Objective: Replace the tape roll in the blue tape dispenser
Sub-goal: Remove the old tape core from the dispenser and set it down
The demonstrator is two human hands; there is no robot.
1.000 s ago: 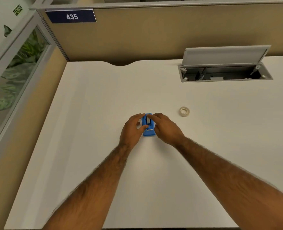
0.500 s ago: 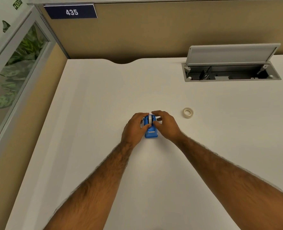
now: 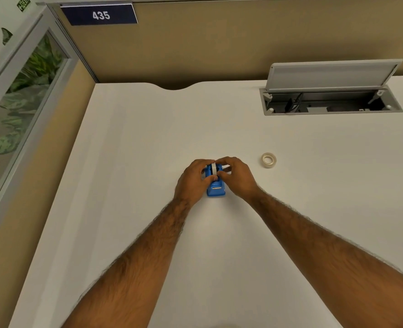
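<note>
The blue tape dispenser (image 3: pixel 215 189) stands mid-desk (image 3: pixel 129 162), well in from every edge, with a white roll (image 3: pixel 214 168) upright in it. The left hand (image 3: pixel 192 181) curls round the dispenser's left side, and the right hand (image 3: pixel 238 178) pinches the white roll with bent fingers. A loose tape roll (image 3: pixel 269 160) lies flat nearby, toward the right edge.

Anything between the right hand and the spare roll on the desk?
Nothing visible. Only desk surface lies between the right hand, gripping the dispenser, and the spare roll to its right.
</note>
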